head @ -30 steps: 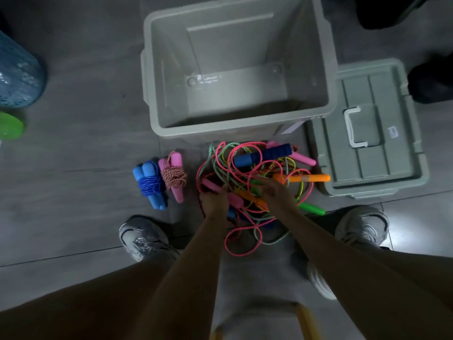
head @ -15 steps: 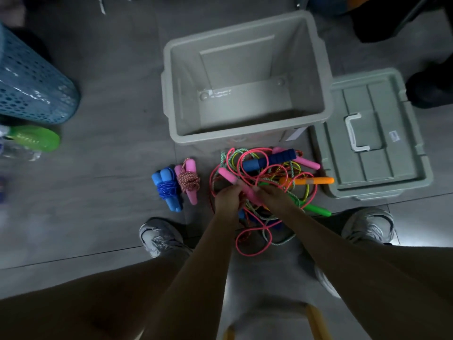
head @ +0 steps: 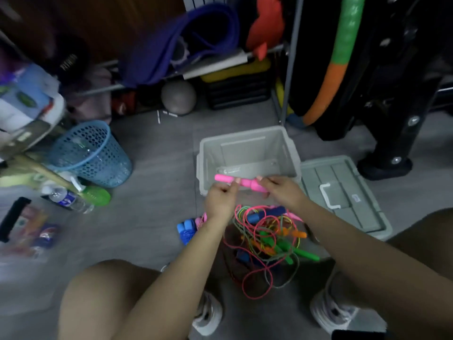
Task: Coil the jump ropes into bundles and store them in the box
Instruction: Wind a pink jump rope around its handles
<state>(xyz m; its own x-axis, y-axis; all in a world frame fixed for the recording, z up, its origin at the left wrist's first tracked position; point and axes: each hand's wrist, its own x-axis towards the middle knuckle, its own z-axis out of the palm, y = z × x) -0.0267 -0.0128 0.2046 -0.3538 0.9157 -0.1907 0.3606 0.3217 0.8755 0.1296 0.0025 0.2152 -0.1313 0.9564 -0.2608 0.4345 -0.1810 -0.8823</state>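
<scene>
Both hands hold the pair of pink foam jump-rope handles (head: 241, 183) up in front of the open grey plastic storage box (head: 247, 146) — left hand (head: 220, 197) and right hand (head: 282, 191) each with its grip curled round an end. Below lies the tangled heap of coloured ropes (head: 269, 239) on the grey floor. The box's grey lid (head: 343, 192) sits to the right, a blue perforated basket (head: 90, 153) well apart to the left.
</scene>
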